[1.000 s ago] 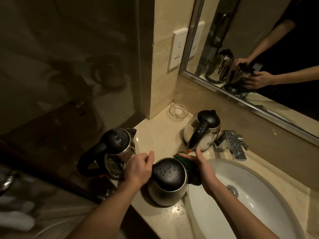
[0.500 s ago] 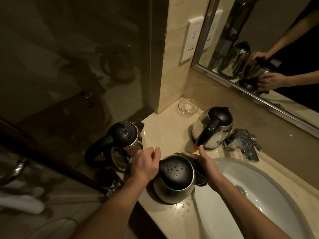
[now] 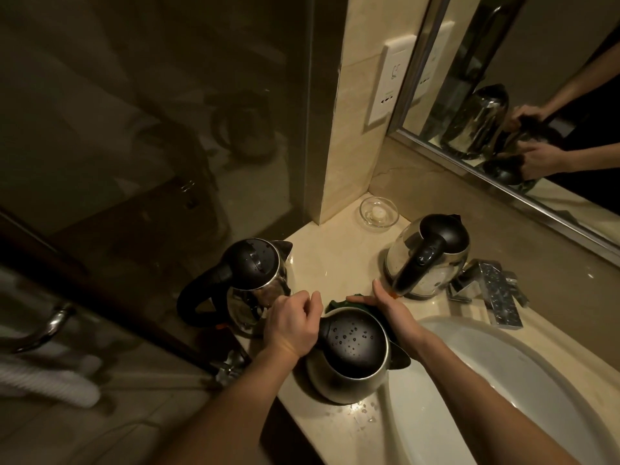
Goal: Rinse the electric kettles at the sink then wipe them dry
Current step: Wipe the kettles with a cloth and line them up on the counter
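Left hand [image 3: 292, 325] fisted round the handle of near kettle [image 3: 352, 360], which sits on counter [image 3: 335, 260] at sink [image 3: 503, 380] rim. Right hand [image 3: 391, 313], fingers extended, presses green cloth [image 3: 337, 302] against its 12 o'clock side. Read: rinsed, wipe underway, lid beaded. 10 o'clock kettle [image 3: 251, 263] lid also wet, likely unwiped. 1 o'clock kettle [image 3: 432, 243]: can't tell.

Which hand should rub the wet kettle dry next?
Right. The right hand presses the green cloth against the front kettle, while the left hand just grips the kettle's other side.
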